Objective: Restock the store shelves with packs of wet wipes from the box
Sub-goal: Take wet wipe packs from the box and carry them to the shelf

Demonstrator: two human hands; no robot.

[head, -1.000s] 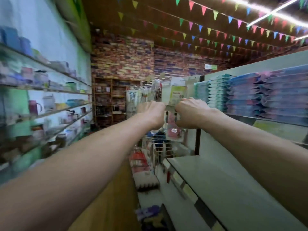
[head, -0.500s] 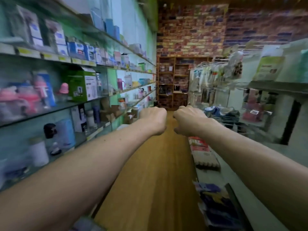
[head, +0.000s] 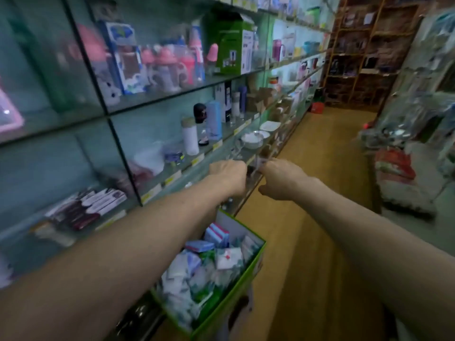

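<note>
Now left hand (head: 230, 177), right hand (head: 280, 180): fingers curled in fists, close together; box (head: 229, 308) with packs (head: 209, 264) below left fingers.

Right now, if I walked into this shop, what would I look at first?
Two bare arms reach out through the middle of the view, with the left hand and right hand close together. Just below the left arm sits a green box stuffed with wipe packs. On the glass shelves to the left, pink bottles stand in a row.
</note>
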